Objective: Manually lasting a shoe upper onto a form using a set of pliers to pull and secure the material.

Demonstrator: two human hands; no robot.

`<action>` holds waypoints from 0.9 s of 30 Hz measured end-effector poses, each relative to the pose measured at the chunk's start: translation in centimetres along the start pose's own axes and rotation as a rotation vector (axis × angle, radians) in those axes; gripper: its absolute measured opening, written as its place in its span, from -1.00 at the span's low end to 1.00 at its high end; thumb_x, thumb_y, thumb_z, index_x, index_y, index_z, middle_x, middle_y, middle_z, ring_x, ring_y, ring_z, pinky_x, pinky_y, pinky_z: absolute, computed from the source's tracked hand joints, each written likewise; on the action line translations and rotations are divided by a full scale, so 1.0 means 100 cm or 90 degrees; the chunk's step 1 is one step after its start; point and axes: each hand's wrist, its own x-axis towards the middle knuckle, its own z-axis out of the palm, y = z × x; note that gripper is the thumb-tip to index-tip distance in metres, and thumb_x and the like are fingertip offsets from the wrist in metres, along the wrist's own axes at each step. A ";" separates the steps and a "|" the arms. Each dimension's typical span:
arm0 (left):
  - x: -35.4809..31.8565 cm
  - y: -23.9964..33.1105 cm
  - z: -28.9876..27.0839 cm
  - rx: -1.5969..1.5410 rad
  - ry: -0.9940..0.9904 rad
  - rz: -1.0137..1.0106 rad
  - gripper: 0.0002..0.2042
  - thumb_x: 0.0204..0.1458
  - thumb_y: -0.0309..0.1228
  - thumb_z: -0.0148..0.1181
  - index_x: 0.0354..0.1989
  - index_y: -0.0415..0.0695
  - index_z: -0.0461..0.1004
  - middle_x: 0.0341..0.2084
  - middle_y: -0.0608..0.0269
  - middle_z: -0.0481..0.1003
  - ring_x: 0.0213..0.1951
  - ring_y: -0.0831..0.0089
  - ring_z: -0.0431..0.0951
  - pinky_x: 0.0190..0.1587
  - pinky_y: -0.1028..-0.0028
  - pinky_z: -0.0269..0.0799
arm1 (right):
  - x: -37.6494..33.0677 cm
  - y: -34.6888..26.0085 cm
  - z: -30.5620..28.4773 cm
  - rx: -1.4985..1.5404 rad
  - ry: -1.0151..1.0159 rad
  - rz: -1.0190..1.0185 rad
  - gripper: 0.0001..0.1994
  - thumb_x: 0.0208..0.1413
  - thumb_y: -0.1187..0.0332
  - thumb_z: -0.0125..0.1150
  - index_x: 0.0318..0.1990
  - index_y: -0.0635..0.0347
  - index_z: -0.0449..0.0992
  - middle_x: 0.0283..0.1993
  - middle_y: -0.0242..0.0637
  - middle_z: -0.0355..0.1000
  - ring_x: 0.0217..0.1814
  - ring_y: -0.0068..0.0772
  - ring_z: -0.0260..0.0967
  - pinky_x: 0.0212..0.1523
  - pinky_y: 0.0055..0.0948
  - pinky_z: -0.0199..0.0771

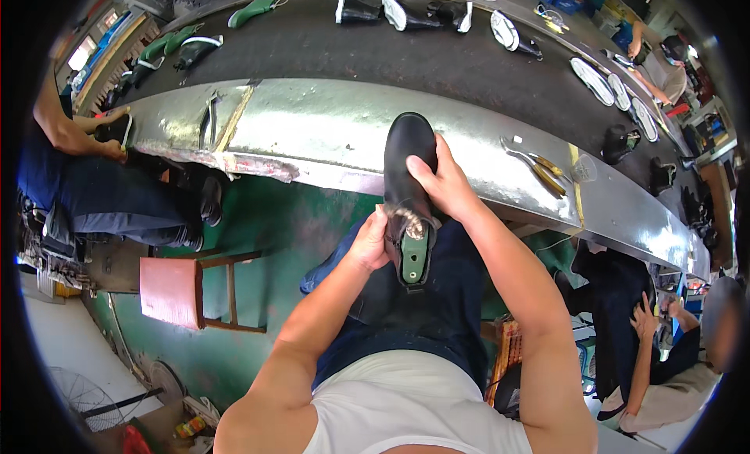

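Note:
Above my lap I hold a black shoe [409, 161] with its rounded toe pointing away from me. A green shoe last [414, 259] with small holes fills its opening, on the side nearest me. My right hand [447, 177] is closed round the shoe's right side, thumb lying across the top. At the shoe's left edge, the fingers of my left hand [372, 240] pinch near a pale twisted lace [408, 218] that crosses the front of the opening. Whether those fingers grip the lace or the shoe's upper is hard to see.
A metal ledge [328, 134] runs in front of me, with pliers [539, 169] on it. Beyond lies a dark conveyor belt [312, 56] carrying several shoes and green lasts. A pink-topped stool [170, 291] stands at left. Co-workers sit on both sides.

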 end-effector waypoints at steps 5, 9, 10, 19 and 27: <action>0.004 0.108 0.066 0.075 0.058 -0.057 -0.13 0.17 0.38 -0.38 0.32 -0.19 0.22 0.09 0.02 0.47 0.12 0.16 0.49 0.14 0.12 0.46 | -0.025 0.017 -0.072 -0.355 0.112 -0.119 -0.26 0.16 0.08 0.23 0.33 0.43 0.12 0.35 0.19 0.18 0.42 0.12 0.13 0.37 -0.13 0.14; 0.036 0.140 0.009 0.458 0.106 0.376 0.02 0.08 0.44 -0.21 0.35 -0.38 0.12 0.17 -0.11 0.38 0.16 0.18 0.44 0.24 0.27 0.32 | -0.041 0.060 -0.162 -0.752 0.285 -0.140 -0.30 0.10 0.12 0.27 0.30 0.36 0.21 0.33 0.16 0.19 0.37 0.20 0.15 0.37 -0.01 0.11; 0.036 0.141 0.005 0.635 0.086 0.434 0.03 0.06 0.40 -0.03 0.36 -0.39 0.08 0.17 -0.10 0.39 0.17 0.20 0.44 0.25 0.30 0.30 | -0.051 0.068 -0.173 -0.823 0.316 -0.074 -0.31 0.10 0.11 0.27 0.29 0.35 0.23 0.34 0.16 0.20 0.37 0.21 0.15 0.36 0.01 0.11; 0.116 0.127 0.038 0.905 0.159 0.333 -0.12 -0.05 -0.18 0.44 0.38 -0.26 0.06 0.04 -0.17 0.48 0.10 0.06 0.51 0.15 0.26 0.38 | -0.047 0.030 -0.216 -0.838 0.019 0.161 -0.53 0.02 0.04 0.33 -0.13 0.31 0.57 -0.16 -0.14 0.54 -0.17 -0.17 0.50 -0.17 -0.21 0.46; 0.271 0.192 0.012 1.017 0.136 0.249 -0.27 0.05 -0.12 0.35 0.29 -0.32 0.23 -0.06 -0.20 0.54 0.01 0.04 0.57 0.10 0.28 0.43 | 0.046 0.053 -0.242 0.366 -0.010 0.264 -0.73 0.20 0.25 0.18 -0.08 0.26 0.50 -0.23 -0.30 0.51 -0.38 -0.53 0.45 -0.49 -0.53 0.39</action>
